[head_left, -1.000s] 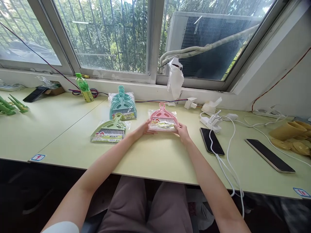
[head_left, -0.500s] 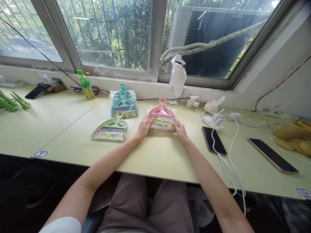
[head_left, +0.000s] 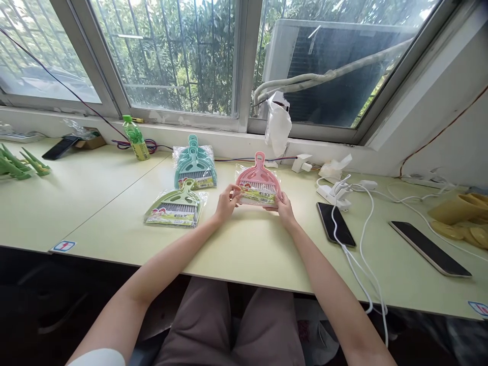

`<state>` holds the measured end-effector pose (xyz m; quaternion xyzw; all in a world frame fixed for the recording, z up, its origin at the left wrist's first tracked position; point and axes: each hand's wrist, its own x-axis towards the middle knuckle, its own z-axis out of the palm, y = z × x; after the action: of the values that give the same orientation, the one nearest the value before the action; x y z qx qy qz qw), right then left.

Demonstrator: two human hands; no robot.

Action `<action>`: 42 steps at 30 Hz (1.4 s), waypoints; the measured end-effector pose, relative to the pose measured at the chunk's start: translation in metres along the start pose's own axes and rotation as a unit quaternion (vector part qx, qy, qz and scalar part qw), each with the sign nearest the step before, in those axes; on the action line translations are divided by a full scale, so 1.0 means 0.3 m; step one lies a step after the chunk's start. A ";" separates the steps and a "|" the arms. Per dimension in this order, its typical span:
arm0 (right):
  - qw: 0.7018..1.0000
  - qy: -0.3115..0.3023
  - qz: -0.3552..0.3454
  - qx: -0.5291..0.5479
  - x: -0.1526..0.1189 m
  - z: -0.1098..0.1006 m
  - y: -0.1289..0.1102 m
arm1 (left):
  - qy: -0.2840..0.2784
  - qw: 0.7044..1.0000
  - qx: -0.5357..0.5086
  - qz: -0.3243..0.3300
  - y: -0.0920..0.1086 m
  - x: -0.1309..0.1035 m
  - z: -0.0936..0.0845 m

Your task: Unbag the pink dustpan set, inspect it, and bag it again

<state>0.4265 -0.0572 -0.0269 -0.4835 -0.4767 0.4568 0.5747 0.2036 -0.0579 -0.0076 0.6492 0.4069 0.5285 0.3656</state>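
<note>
A pink dustpan-and-brush set in clear plastic wrap is tilted up off the pale green table, handle pointing away from me. My left hand grips its lower left corner and my right hand grips its lower right corner. A light green wrapped set lies flat to the left of my left hand. Behind that one, a stack of teal wrapped sets rests near the window sill.
A black phone on a white cable lies right of my right hand, with a longer dark device further right. A white charger block, a green bottle and yellow objects line the table's back and right.
Both hands have raised the near edge of the pink set, tipping it up from flat on the table. The other sets have not moved.
</note>
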 end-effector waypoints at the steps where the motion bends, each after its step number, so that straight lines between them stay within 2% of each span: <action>1: 1.000 -0.010 0.002 -0.007 -0.003 0.003 -0.002 | 0.005 1.000 0.002 0.000 -0.001 -0.001 -0.001; 6: 0.998 -0.060 0.012 -0.018 -0.008 0.005 -0.006 | 0.013 1.000 0.017 -0.006 0.008 0.001 -0.016; 9: 0.999 -0.036 0.012 -0.019 -0.003 -0.002 -0.004 | -0.029 0.999 0.035 0.013 0.018 0.003 -0.023; 12: 1.000 -0.006 0.000 -0.017 0.001 -0.012 -0.001 | -0.085 0.991 0.081 0.062 0.024 0.002 -0.022; 16: 1.000 0.003 -0.005 -0.009 0.001 -0.017 -0.003 | -0.093 0.985 0.094 0.114 0.018 0.001 -0.015; 21: 1.000 0.000 0.004 -0.006 0.003 -0.013 -0.001 | -0.086 0.991 0.077 0.075 -0.008 0.009 -0.019; 27: 1.000 -0.015 -0.008 -0.004 -0.007 -0.011 -0.008 | -0.058 0.995 0.028 0.071 -0.037 0.021 -0.015; 32: 0.999 -0.026 -0.009 -0.017 -0.010 -0.005 -0.017 | -0.002 0.999 -0.020 0.037 -0.044 0.017 0.001; 37: 0.995 -0.087 -0.024 -0.032 -0.020 0.002 -0.023 | 0.058 0.997 -0.020 0.052 -0.020 0.007 -0.005; 42: 0.991 -0.116 0.012 -0.067 -0.038 0.013 -0.038 | 0.085 0.994 -0.052 0.039 -0.032 0.018 -0.014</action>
<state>0.4219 -0.0694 -0.0166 -0.4700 -0.5640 0.4840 0.4762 0.1989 -0.0489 -0.0134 0.5973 0.3828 0.6159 0.3425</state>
